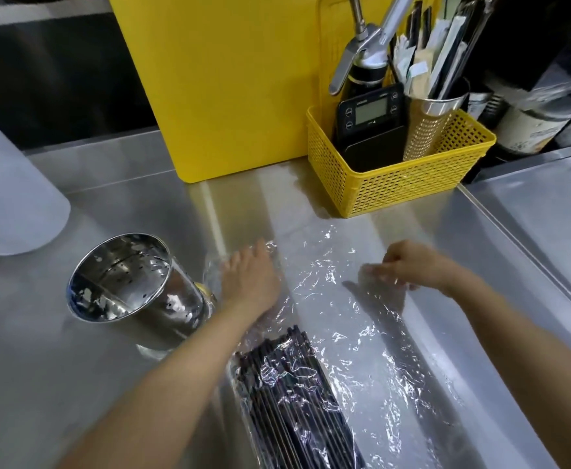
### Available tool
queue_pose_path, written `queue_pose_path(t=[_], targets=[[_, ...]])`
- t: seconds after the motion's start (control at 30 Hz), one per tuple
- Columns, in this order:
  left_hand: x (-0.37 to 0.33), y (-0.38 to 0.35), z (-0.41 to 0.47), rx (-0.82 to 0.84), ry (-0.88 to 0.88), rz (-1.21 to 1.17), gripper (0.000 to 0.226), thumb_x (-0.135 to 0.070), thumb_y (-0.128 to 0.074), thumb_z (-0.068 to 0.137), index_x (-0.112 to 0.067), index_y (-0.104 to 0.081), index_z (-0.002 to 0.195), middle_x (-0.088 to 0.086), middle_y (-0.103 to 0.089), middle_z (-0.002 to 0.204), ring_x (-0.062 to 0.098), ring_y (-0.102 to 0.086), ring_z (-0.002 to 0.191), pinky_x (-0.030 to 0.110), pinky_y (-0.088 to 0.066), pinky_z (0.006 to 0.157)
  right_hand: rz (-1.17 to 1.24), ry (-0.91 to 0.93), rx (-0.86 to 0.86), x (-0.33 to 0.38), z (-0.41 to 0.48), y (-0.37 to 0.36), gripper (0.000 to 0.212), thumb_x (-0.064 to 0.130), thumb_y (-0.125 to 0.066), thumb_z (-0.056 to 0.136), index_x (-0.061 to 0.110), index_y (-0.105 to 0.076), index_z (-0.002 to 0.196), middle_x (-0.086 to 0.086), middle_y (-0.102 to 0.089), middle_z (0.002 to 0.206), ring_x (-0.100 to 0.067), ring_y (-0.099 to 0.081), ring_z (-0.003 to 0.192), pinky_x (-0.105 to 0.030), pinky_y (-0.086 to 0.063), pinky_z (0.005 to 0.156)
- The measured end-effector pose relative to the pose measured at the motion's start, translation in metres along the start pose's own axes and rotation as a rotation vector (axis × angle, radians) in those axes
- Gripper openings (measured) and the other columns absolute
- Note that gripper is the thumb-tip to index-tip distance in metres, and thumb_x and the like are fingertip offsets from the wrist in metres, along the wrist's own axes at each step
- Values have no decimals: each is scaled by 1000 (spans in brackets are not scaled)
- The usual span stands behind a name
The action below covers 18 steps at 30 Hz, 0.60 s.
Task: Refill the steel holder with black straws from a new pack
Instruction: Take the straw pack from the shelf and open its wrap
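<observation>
An empty perforated steel holder (125,279) stands tilted on the steel counter at the left. A clear plastic pack (338,299) lies flat across the counter, with a bundle of black straws (294,401) in its near end. My left hand (248,277) rests flat on the far left part of the pack, just right of the holder. My right hand (412,265) pinches the plastic at the pack's far right edge. The far half of the pack looks empty and crumpled.
A yellow basket (412,187) at the back holds a black timer (370,111), a cream whipper and a steel cup of wrapped straws. A yellow board (226,79) leans behind. A translucent container (6,198) sits far left. A raised steel ledge (548,214) runs along the right.
</observation>
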<state>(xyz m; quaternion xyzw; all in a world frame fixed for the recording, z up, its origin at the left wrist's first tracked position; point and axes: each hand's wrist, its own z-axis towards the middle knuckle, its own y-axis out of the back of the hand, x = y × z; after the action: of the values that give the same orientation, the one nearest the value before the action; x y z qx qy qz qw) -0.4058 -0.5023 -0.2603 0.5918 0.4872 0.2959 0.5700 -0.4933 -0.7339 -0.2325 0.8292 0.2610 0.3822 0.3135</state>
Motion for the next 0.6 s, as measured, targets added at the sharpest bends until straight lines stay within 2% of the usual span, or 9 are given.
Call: queue_pose_path(t=[0.03, 0.1, 0.17, 0.2, 0.27, 0.33, 0.47, 0.53, 0.6], targets=[[4, 1, 3, 24, 37, -5, 50, -30, -50, 92, -9, -32, 133, 15, -49, 131, 33, -43, 122, 41, -32, 99, -35, -28, 112, -1, -7, 1, 49, 45, -67, 77, -4, -66, 79, -18, -69, 74, -23, -58, 63, -27, -45, 54], [10, 0, 6, 35, 71, -13, 42, -30, -53, 90, -9, -40, 125, 14, -54, 126, 32, -46, 119, 40, -33, 97, -89, -73, 300, -3, -21, 0, 45, 46, -72, 70, 2, -71, 75, -9, -70, 68, -17, -59, 60, -20, -42, 51], [15, -4, 6, 19, 58, -50, 20, -25, -53, 90, -12, -54, 106, 10, -63, 113, 30, -53, 109, 39, -35, 91, -88, -73, 418, -7, -30, -7, 29, 41, -79, 66, 13, -69, 66, 4, -64, 56, -13, -58, 57, -17, -43, 50], [16, -5, 5, 8, 50, -84, 10, -19, -51, 90, -14, -58, 95, 7, -65, 106, 28, -56, 103, 38, -35, 86, -70, -52, 433, -8, -32, -12, 20, 30, -79, 69, 15, -67, 62, 7, -62, 51, -13, -56, 56, -17, -43, 49], [16, -6, 0, -14, 45, -173, 13, -9, -46, 89, -15, -56, 83, 4, -63, 99, 26, -56, 94, 34, -35, 76, 23, -5, 369, -11, -32, -21, 20, 3, -67, 74, 17, -62, 60, 7, -60, 47, -16, -56, 56, -21, -43, 51], [15, -2, -6, -47, 64, -234, 12, -6, -43, 90, -14, -52, 88, 4, -56, 101, 26, -54, 93, 34, -36, 72, 87, 37, 235, -11, -30, -21, 27, -7, -56, 73, 17, -60, 62, 3, -60, 54, -18, -56, 60, -27, -44, 58], [11, 8, -18, -115, 33, -124, 21, -10, -46, 89, -7, -45, 110, 11, -53, 114, 30, -52, 105, 38, -38, 85, -137, 185, 2, 0, -18, -5, 30, 3, -62, 78, 24, -50, 59, 7, -53, 64, -18, -51, 71, -27, -40, 65], [9, 10, -23, -162, -19, -14, 42, -14, -52, 88, -9, -35, 126, 13, -45, 128, 29, -45, 117, 38, -35, 96, -200, 254, -98, 8, -14, -2, 32, 9, -64, 81, 27, -47, 60, 4, -54, 70, -20, -50, 76, -31, -43, 68], [7, 8, -27, -227, -127, 41, 63, -18, -57, 86, -12, -21, 138, 16, -30, 144, 31, -33, 131, 39, -26, 108, -221, 350, -128, 19, -14, 0, 25, 5, -63, 81, 21, -51, 66, -2, -57, 76, -22, -51, 77, -34, -45, 70]])
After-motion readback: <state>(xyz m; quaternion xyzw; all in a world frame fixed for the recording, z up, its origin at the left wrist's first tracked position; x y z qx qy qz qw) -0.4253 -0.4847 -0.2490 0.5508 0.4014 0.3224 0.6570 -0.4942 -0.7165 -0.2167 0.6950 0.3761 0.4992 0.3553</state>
